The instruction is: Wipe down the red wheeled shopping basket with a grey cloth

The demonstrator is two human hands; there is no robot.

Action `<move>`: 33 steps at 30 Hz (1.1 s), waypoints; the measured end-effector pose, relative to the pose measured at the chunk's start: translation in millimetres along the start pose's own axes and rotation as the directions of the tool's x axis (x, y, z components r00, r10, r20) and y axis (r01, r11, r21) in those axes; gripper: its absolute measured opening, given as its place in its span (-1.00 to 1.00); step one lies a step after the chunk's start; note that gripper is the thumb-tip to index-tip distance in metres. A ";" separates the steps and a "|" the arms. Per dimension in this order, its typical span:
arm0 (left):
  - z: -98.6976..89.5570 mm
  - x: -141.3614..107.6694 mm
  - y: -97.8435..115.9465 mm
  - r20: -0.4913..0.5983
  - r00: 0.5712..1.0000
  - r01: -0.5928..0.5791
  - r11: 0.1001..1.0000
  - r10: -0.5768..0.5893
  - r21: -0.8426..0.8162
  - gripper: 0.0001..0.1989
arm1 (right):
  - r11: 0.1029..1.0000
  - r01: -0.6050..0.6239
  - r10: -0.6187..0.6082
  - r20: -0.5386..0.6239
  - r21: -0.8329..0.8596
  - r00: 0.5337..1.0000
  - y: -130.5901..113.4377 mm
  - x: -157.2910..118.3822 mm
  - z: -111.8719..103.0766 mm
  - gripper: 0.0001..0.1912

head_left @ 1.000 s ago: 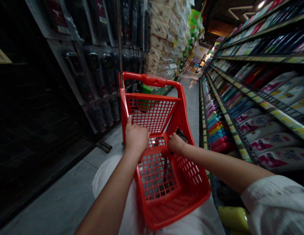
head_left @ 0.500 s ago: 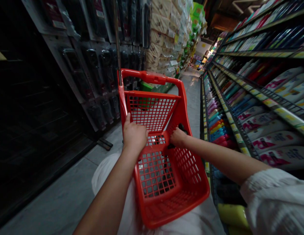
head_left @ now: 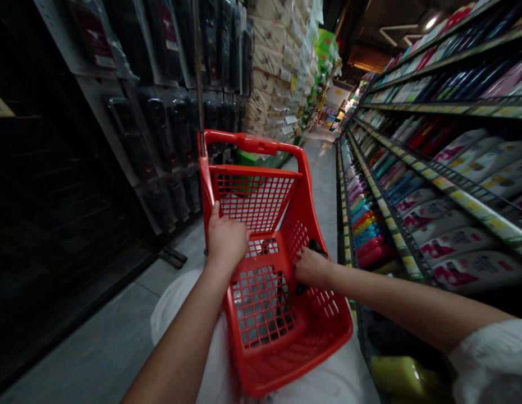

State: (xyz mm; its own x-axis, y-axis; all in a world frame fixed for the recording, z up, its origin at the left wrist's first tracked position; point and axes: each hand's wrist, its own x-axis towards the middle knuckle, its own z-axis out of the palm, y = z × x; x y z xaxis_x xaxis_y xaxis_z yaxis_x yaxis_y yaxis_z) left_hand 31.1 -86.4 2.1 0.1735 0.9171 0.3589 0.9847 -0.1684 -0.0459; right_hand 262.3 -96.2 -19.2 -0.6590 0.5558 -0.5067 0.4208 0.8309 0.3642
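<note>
A red plastic shopping basket (head_left: 282, 359) with grid walls and a tall end frame stands tilted in front of my lap. My left hand (head_left: 227, 238) is closed over its left rim, thumb lying along the edge. Inside the right wall, my right hand (head_left: 312, 268) is closed around a black object (head_left: 317, 248). Its dark ends show above and below my fingers, but its kind is hidden. Through the grid floor I see grey tiles; no goods show in the basket. A thin metal pole (head_left: 197, 73) rises at the basket's far left corner.
Shelves (head_left: 454, 185) of bottles line the right side closely. On the left hang packaged dark items (head_left: 130, 123), with stacked beige packs (head_left: 269, 62) beyond. A tiled aisle (head_left: 317, 157) runs ahead. A yellow container (head_left: 398, 376) sits low at right.
The basket and both hands appear slightly lower and further left in view. My right hand has shifted a little along the basket's right wall with the black object. My left hand keeps its grip.
</note>
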 end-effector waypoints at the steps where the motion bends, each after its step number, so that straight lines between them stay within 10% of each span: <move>1: -0.5 0.4 0.0 0.014 1.000 0.006 1.000 -0.006 -0.004 -0.65 | 0.998 -0.055 0.055 -0.033 -0.016 0.998 18.0 8.3 -8.5 -0.86; 7: -0.5 3.2 -1.1 0.046 0.999 0.010 1.000 -0.010 0.007 -0.61 | 0.962 -0.270 0.255 -0.237 -0.034 0.937 128.4 38.4 -49.8 -0.69; 11: -1.2 4.5 -1.5 0.056 0.998 0.017 1.000 -0.016 -0.019 -0.63 | 0.973 -0.232 0.222 -0.258 -0.008 0.940 146.7 38.2 -47.1 -0.75; 21: 1.2 2.3 -2.5 0.024 1.000 -0.015 0.998 0.014 0.056 -0.66 | 0.994 -0.054 0.073 -0.221 0.092 0.973 58.3 -11.4 -12.2 -0.83; 33: 3.9 2.7 -2.0 0.035 0.999 -0.006 0.998 0.004 0.055 -0.65 | 0.956 -0.132 0.165 -0.109 0.263 0.980 -43.4 -68.4 4.1 -0.87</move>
State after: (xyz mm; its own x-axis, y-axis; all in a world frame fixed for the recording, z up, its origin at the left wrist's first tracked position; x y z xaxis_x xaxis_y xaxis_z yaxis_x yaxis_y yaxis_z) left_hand 29.7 -82.2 -0.4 0.1783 0.9286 0.3255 0.9831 -0.1541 -0.0989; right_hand 291.6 -170.2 -3.6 -0.6447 0.6791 -0.3510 0.6529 0.7280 0.2093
